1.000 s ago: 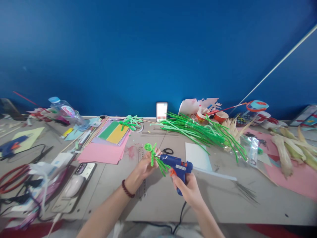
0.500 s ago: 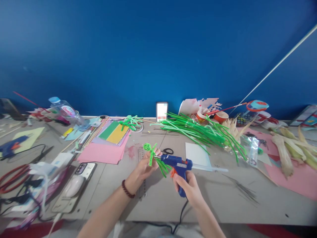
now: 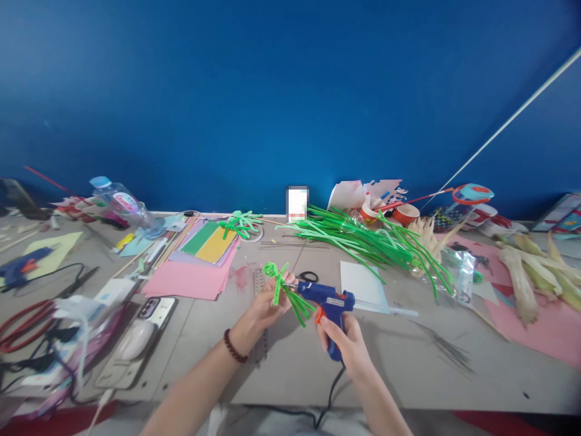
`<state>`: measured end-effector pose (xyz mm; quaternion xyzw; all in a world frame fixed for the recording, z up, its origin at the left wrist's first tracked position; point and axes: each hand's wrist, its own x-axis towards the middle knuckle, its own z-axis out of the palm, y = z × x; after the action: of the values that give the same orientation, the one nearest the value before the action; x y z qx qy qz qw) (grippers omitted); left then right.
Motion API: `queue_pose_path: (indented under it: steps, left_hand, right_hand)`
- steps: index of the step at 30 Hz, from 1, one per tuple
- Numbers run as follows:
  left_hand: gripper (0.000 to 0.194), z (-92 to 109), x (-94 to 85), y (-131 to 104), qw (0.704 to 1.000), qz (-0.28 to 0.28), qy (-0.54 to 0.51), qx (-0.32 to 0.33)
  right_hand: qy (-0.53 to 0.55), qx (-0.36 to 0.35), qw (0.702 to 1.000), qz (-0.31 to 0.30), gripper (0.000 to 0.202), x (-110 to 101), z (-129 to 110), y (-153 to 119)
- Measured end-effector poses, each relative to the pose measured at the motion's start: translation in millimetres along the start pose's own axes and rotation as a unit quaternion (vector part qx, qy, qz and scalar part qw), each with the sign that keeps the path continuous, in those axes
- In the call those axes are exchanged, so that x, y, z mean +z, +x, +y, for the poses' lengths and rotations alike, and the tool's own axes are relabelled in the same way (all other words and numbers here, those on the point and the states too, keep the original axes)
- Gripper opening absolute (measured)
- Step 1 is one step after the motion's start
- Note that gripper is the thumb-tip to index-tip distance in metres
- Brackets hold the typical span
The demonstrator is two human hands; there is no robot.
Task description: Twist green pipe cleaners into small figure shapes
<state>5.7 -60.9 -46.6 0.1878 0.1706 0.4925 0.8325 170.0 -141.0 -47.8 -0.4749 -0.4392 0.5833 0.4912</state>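
Observation:
My left hand (image 3: 267, 303) is closed around a green pipe-cleaner figure (image 3: 278, 283), with a coiled top and several strands trailing to the lower right. A blue hot glue gun (image 3: 329, 297) sits in my right hand (image 3: 342, 339), fingers wrapped round its handle and orange trigger. Its nozzle points left and reaches the green stems beside my left fingers; I cannot tell whether it touches them. Below my left hand lies a clear ruler (image 3: 260, 345), partly hidden by the wrist. Black scissors handles (image 3: 308, 277) show just behind the gun.
Green pipe cleaners (image 3: 354, 236) lie in a bundle at the back. Pink paper (image 3: 181, 281) and a phone with a mouse on it (image 3: 138, 342) are left. White paper (image 3: 363, 284), thin wires (image 3: 447, 348) and corn husks (image 3: 526, 272) lie right. The gun's cord (image 3: 333, 387) hangs over the front edge.
The glue gun has shifted very slightly to the right, showing more of its nozzle. My left hand and the green figure stay almost where they were.

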Motion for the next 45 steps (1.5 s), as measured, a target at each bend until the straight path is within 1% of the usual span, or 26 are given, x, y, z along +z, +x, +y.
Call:
queue_pose_path:
  steps: [5,9,14,17,20,24,28,33,36,40,45]
  left_hand:
    - [0.025,-0.2,-2.0,0.0,1.0,0.005,0.011,-0.007]
    - [0.028,-0.6,-5.0,0.9,1.0,0.013,0.004,-0.008]
    - [0.03,-2.6,-10.4,3.7,1.0,0.009,-0.006,0.003]
    - [0.029,-3.0,-9.7,3.9,1.0,0.006,0.0,0.007]
    - [0.03,-2.4,-4.8,2.8,1.0,0.01,0.002,0.011]
    - [0.03,0.2,0.0,2.4,1.0,0.013,-0.013,0.015]
    - [0.028,2.9,-4.4,4.6,0.999,0.007,-0.022,0.023]
    - [0.028,2.5,-9.2,6.2,0.999,0.019,-0.023,0.015]
    - [0.026,0.6,-8.9,6.1,1.0,0.024,-0.017,0.012]
    - [0.026,-2.8,-12.7,6.0,1.0,0.012,-0.008,0.004]
    - [0.025,-5.4,-16.7,5.9,1.0,0.009,0.012,-0.002]
  right_hand:
    - [-0.013,-0.005,1.0,0.003,0.04,1.8,-4.8,-0.8]
    - [-0.05,-0.013,0.999,0.0,0.046,3.0,-9.2,-2.1]
    - [-0.097,-0.035,0.995,0.01,0.039,4.2,-9.3,-4.8]
    - [-0.156,-0.076,0.985,0.02,0.032,4.9,-8.4,-7.2]
    - [-0.216,-0.123,0.968,0.032,0.024,6.0,-7.8,-10.4]
    - [-0.27,-0.148,0.951,0.037,0.019,7.3,-6.5,-14.8]
    - [-0.234,-0.145,0.96,0.05,0.021,6.4,-5.2,-16.5]
    - [-0.173,-0.108,0.978,0.05,0.031,4.1,-5.4,-12.8]
    - [-0.166,-0.098,0.98,0.051,0.034,4.1,-4.9,-10.8]
    - [-0.141,-0.081,0.986,0.038,0.035,5.0,-3.9,-9.3]
    - [-0.146,-0.082,0.985,0.031,0.034,4.4,-3.7,-8.1]
